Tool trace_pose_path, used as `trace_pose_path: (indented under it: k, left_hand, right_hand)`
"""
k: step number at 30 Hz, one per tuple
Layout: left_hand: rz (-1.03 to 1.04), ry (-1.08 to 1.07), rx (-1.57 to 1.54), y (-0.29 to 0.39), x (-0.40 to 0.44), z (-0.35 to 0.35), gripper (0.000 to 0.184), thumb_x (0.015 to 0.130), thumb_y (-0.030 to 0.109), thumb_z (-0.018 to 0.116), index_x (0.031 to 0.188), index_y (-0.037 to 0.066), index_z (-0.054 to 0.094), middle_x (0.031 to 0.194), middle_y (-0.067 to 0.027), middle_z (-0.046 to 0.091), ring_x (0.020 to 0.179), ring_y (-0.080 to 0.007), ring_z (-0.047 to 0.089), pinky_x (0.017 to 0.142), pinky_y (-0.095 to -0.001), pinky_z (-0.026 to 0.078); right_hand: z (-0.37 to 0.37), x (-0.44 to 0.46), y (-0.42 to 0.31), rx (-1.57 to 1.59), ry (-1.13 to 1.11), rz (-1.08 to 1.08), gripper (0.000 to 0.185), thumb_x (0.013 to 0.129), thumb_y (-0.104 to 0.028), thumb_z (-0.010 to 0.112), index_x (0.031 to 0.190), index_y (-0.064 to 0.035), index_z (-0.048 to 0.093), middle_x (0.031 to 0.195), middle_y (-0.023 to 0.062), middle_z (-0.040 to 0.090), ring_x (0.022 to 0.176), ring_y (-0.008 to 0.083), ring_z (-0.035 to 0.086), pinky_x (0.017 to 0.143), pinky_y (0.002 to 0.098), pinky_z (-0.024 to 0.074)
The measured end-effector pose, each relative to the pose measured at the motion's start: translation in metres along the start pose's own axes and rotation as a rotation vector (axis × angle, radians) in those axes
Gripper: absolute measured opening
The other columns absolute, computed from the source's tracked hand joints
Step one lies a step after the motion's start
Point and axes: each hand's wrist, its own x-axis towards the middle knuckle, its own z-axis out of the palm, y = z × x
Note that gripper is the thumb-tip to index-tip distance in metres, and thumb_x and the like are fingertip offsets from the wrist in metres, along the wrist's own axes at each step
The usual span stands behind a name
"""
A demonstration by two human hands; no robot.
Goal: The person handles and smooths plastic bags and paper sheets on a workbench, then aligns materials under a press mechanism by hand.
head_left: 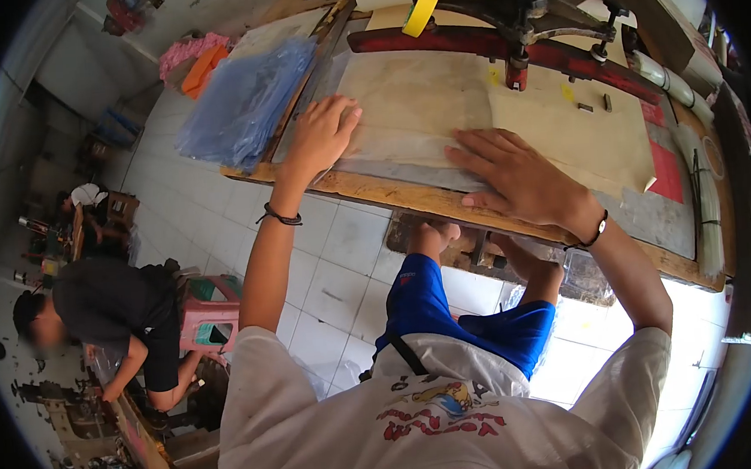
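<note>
A clear plastic sheet (410, 103) lies over tan paper on the work table. My left hand (325, 134) rests at the sheet's left edge, fingers stretched out, holding nothing visible. Farther right, my right hand (522, 174) lies flat with its fingers spread, across the sheet's front edge and the tan sheet (567, 128) beside it. Beyond both hands stands a machine with a long dark red bar (432, 40) across the table. A yellow tape roll (423, 6) hangs on the machine. Two small dark pieces (585, 107) lie on the tan sheet.
Left of my left hand is a stack of bluish plastic sheets (251, 96), with orange and pink material behind it. The table's wooden edge (390, 195) runs before me. Bundled clear plastic (707, 206) lies at the right. A co-worker (113, 306) sits at another bench, lower left.
</note>
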Motion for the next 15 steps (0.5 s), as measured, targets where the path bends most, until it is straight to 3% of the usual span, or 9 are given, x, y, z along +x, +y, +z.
trace_pose_path:
  k: [3,6,9,11,13,15]
  left_hand:
    - [-0.187,-0.226,-0.104,0.023,0.006,-0.032,0.047,0.106,0.042,0.047,0.129,0.005,0.066,0.137,-0.0171,0.063,0.123,-0.0395,0.058,0.105,-0.0452,0.044]
    - [-0.157,-0.1,-0.064,0.02,-0.002,-0.018,0.048,0.106,0.042,0.048,0.125,0.003,0.068,0.134,-0.0209,0.064,0.12,-0.0411,0.06,0.104,-0.0454,0.045]
    - [0.017,0.296,-0.102,0.004,-0.012,0.02,0.042,0.103,0.037,0.055,0.114,0.0,0.072,0.122,-0.0232,0.069,0.117,-0.0431,0.062,0.101,-0.0477,0.048]
    - [-0.076,0.273,-0.262,0.003,-0.014,0.02,0.041,0.102,0.036,0.057,0.11,-0.002,0.073,0.119,-0.0258,0.069,0.115,-0.0437,0.062,0.1,-0.048,0.048]
    - [-0.072,0.272,-0.113,0.019,-0.011,0.01,0.042,0.101,0.036,0.059,0.109,-0.003,0.073,0.117,-0.0271,0.069,0.114,-0.044,0.062,0.099,-0.048,0.049]
    - [-0.17,0.037,-0.172,0.035,-0.005,-0.018,0.047,0.101,0.041,0.058,0.113,-0.003,0.072,0.12,-0.0272,0.068,0.116,-0.0439,0.062,0.1,-0.0471,0.049]
  right_hand:
    - [-0.004,0.001,0.002,0.032,-0.033,0.009,0.067,0.101,-0.051,0.051,0.149,-0.0046,0.045,0.158,0.022,0.039,0.146,0.038,0.035,0.121,0.0471,0.0269]
    - [-0.004,0.0,0.001,0.029,-0.023,0.005,0.067,0.101,-0.051,0.052,0.148,-0.0044,0.046,0.157,0.0221,0.039,0.145,0.0384,0.037,0.121,0.0473,0.0272]
    - [-0.001,-0.002,0.003,0.064,0.017,-0.003,0.067,0.101,-0.051,0.052,0.147,-0.0033,0.047,0.156,0.0237,0.04,0.143,0.0391,0.039,0.12,0.0482,0.0282]
    - [0.011,-0.003,0.005,0.077,0.057,-0.039,0.067,0.101,-0.051,0.051,0.147,-0.0026,0.048,0.155,0.0257,0.041,0.144,0.0398,0.038,0.121,0.0482,0.0279]
    - [0.009,-0.002,0.009,0.063,0.067,-0.059,0.066,0.101,-0.05,0.05,0.147,-0.0023,0.048,0.154,0.0268,0.042,0.144,0.0404,0.038,0.121,0.0483,0.0277]
    - [0.005,-0.002,0.006,0.073,0.057,-0.053,0.066,0.102,-0.05,0.05,0.147,-0.0024,0.048,0.153,0.0269,0.042,0.144,0.0408,0.038,0.121,0.0486,0.0277]
